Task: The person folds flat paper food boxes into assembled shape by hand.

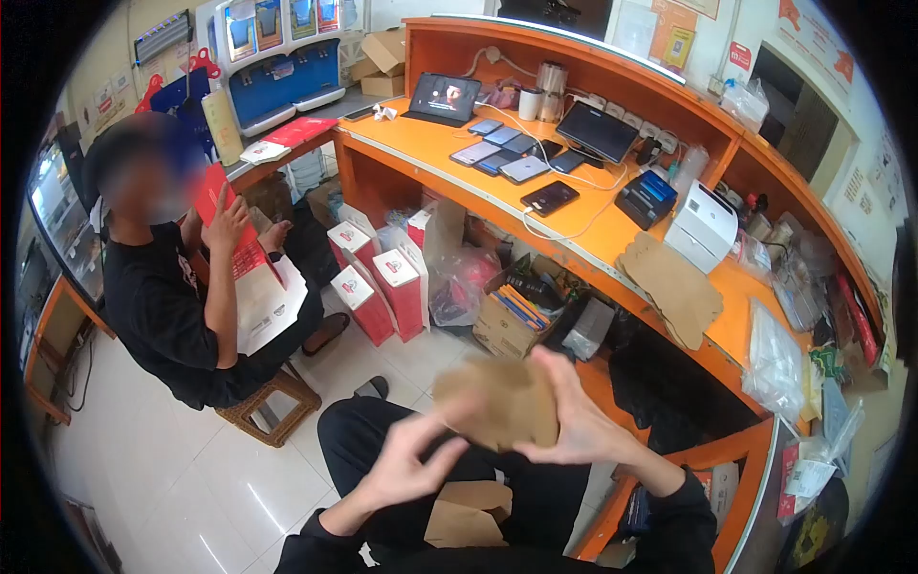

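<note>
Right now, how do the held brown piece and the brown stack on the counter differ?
Place: held piece is raised in the right hand; counter stack lies on the orange counter.
Look: held piece is partly blurred; counter stack is sharper.
Make-up: counter stack shows layered, uneven edges; held piece's layering is unclear.
Shared: both plain brown, cardboard-like.

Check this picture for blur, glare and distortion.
In the head view, the brown card is motion-blurred, as is the left hand near its fingertips; the lens bows the orange counter and darkens the corners; light streaks the tiled floor.
</note>
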Demonstrator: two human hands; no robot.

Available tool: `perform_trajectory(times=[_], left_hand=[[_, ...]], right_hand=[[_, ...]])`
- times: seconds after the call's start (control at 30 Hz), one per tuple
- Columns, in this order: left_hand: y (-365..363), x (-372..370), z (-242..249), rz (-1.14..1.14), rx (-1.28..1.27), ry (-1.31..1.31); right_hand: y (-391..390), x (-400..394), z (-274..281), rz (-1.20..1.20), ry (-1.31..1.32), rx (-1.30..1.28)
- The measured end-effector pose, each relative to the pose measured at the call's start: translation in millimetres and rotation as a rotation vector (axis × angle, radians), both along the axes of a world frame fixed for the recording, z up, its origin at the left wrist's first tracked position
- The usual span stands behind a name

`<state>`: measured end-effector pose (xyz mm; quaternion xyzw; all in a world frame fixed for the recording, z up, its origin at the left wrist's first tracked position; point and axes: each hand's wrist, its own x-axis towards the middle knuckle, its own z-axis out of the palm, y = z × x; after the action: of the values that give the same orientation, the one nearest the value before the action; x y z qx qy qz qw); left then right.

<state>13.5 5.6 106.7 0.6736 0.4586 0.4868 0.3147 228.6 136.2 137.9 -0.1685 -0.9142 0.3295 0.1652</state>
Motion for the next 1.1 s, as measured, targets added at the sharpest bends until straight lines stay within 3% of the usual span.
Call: perform_trajectory(times=[0.03,0.13,0.17,0.23,0.33,0.4,0.47,0.5,0.53,0.63,0.67,0.77,0.8,0.9,1.0,1.03,1.1], left_hand=[[3,-4,-11,0.210,0.097,-0.046],[12,10,-40,0.247,0.093,-0.574],[12,12,-41,0.058,-0.017,-0.653],[9,14,-57,-0.022,-0.203,-0.635],[15,10,-57,0.108,-0.160,-0.537],[12,7,-44,0.279,-0.054,-0.125],[9,6,-38,0.424,0.108,0.234],[10,6,-38,0.387,0.172,0.279],[11,5,-38,0.343,0.232,0.323],[18,17,-23,0.164,0.282,0.451],[21,23,-22,0.116,0.288,0.514],[28,25,-30,0.064,0.398,0.535],[30,22,-45,0.016,0.364,0.352],[20,5,-48,0.027,-0.013,0.208],[23,-22,-126,-0.500,-0.443,0.128],[20,-22,-141,-0.611,-0.568,0.212],[9,-6,-147,-0.660,-0.290,0.732]], right_hand=[[2,-2,-9,-0.044,0.116,-0.069],[-3,-8,-29,-0.067,0.263,-0.127],[-6,-11,-35,-0.054,0.276,-0.117],[-11,-15,-43,-0.046,0.286,-0.198],[-9,-11,-52,-0.039,0.324,-0.267],[-3,-5,-57,-0.020,0.467,-0.472],[-3,-3,-42,-0.181,0.637,-0.514],[-1,2,-31,-0.280,0.679,-0.547],[4,11,-26,-0.270,0.495,-0.315],[-3,2,-11,-0.039,-0.029,-0.074],[-14,0,-20,0.015,0.153,-0.141],[-10,15,-70,0.100,0.180,-0.278],[-5,17,-74,0.084,0.221,-0.299],[9,28,-74,-0.044,0.351,-0.390],[10,42,-76,-0.139,0.435,-0.442],[10,45,-77,-0.159,0.451,-0.450],[6,53,-79,-0.200,0.477,-0.458]])
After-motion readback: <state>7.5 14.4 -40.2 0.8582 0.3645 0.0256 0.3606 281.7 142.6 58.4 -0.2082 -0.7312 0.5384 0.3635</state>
